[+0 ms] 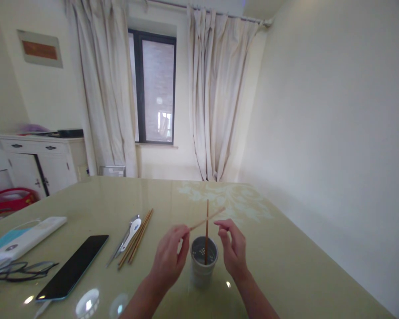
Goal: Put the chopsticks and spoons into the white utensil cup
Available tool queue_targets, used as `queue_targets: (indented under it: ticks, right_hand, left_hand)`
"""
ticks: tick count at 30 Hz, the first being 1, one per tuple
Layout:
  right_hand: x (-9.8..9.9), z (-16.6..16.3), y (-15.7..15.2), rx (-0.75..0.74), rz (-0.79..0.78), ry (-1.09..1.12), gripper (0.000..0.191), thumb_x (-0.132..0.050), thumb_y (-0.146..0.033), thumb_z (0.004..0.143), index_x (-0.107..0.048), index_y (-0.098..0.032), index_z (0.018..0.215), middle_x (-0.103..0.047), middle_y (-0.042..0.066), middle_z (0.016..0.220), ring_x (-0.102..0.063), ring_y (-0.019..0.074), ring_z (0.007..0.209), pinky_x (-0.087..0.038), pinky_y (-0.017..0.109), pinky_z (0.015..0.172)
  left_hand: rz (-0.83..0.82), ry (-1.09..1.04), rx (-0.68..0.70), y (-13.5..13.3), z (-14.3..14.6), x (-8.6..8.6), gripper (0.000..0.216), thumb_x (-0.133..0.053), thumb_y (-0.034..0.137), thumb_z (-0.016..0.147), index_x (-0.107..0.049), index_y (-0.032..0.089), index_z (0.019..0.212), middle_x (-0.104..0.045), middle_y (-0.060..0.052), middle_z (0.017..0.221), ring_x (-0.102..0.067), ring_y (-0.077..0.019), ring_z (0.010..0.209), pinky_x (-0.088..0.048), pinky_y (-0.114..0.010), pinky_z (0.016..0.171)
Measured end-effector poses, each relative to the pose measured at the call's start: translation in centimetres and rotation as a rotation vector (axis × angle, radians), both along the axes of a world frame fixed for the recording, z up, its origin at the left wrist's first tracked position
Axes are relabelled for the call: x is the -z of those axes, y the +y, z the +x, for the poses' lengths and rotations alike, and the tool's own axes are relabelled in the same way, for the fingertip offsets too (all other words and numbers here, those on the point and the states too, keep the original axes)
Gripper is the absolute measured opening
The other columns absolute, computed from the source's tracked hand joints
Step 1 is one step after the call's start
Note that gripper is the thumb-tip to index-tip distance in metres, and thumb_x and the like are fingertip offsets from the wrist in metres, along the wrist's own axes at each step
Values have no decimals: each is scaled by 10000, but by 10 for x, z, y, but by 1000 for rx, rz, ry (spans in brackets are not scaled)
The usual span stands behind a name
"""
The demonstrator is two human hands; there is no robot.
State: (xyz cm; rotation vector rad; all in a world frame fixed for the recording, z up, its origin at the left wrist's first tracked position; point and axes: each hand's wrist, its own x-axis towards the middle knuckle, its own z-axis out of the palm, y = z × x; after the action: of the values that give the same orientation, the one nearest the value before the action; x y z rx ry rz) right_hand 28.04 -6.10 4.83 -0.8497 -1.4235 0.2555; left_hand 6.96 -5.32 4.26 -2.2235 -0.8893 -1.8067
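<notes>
A grey utensil holder (202, 274) with holes in its bottom stands on the table in front of me, and one brown chopstick (206, 228) leans upright inside it. My left hand (170, 252), left of the holder, pinches the end of another chopstick (214, 214), which slants up to the right and looks blurred. To the right of the holder is my right hand (232, 248), its index finger and thumb apart with nothing between them. Further left lie several brown chopsticks (140, 237) beside a white spoon (132, 232) with a blue mark and a metal utensil (119, 248).
A black phone (73, 266) with a cable, eyeglasses (23, 270), a white power strip-like device (29, 238) and a blue cloth-like item (6, 244) lie at the table's left. The glossy table (272, 266) runs along a wall at right.
</notes>
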Motion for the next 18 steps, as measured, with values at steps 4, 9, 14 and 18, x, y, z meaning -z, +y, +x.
queue_targets:
  ticks: [4,9,14,18]
  right_hand:
    - [-6,-11,-14,-168,59,-48,249,-640,-427,1055,-793,-232,1077,-721,46,847,-657,206,775,-525,309,704]
    - [-16,-11,-4,-202,-46,451,342,-650,-504,1045,-703,-215,869,-730,31,746,-624,159,613,-502,257,558]
    - [-22,12,11,-112,-68,666,421,-721,-616,962,-649,-208,887,-688,2,685,-576,128,530,-463,228,493]
    - [-19,15,14,-80,-145,591,471,-705,-649,956,-726,-184,1028,-640,-12,663,-531,120,508,-429,225,462]
  left_hand:
    - [101,156,162,-14,7,-5,250,-604,137,1035,-691,222,1253,-812,-79,1089,-757,-173,973,-594,-284,892]
    - [-123,59,138,-13,13,0,324,-611,206,1042,-664,273,1354,-794,-74,1213,-740,-196,1114,-587,-323,980]
    - [-605,-118,237,-12,19,7,373,-461,415,1098,-641,245,1377,-716,-133,1364,-694,-252,1209,-575,-429,1036]
    - [-823,-130,384,-13,24,11,469,-458,515,1083,-603,238,1432,-671,-146,1448,-642,-280,1308,-509,-473,1131]
